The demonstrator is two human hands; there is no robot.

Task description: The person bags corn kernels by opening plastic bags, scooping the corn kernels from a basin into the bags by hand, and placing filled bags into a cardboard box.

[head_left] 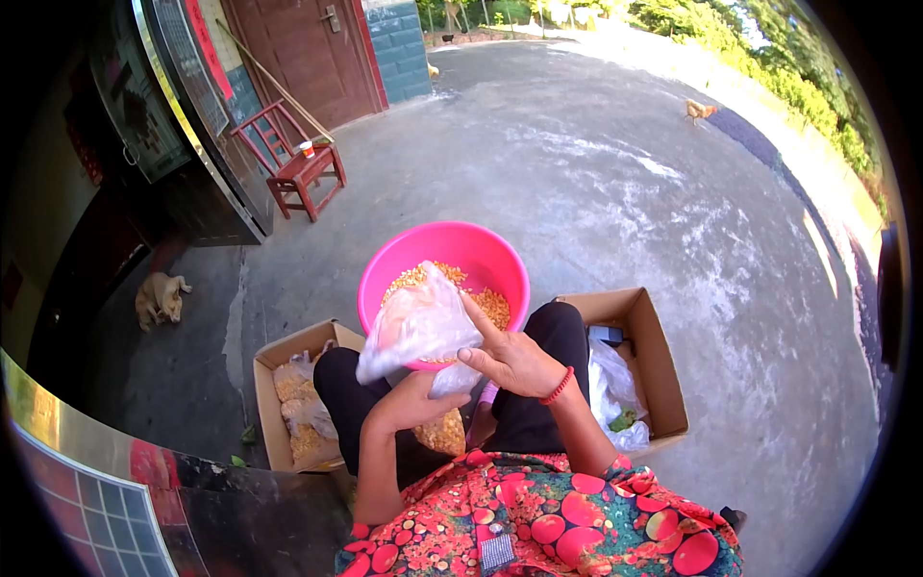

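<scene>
A clear plastic bag with yellow corn kernels in its bottom is upright between my knees. My left hand is closed around the bag's neck, with the loose top flaring above it. My right hand is at the bag's right side, its index finger and thumb stretched apart near the plastic. Its other fingers are partly hidden. Just beyond both hands stands a pink basin with loose corn kernels inside, partly covered by the bag top.
A cardboard box with filled corn bags is at my left. Another box at my right holds white plastic bags and a dark object. A red chair with a small cup, a lying dog and a chicken are farther off.
</scene>
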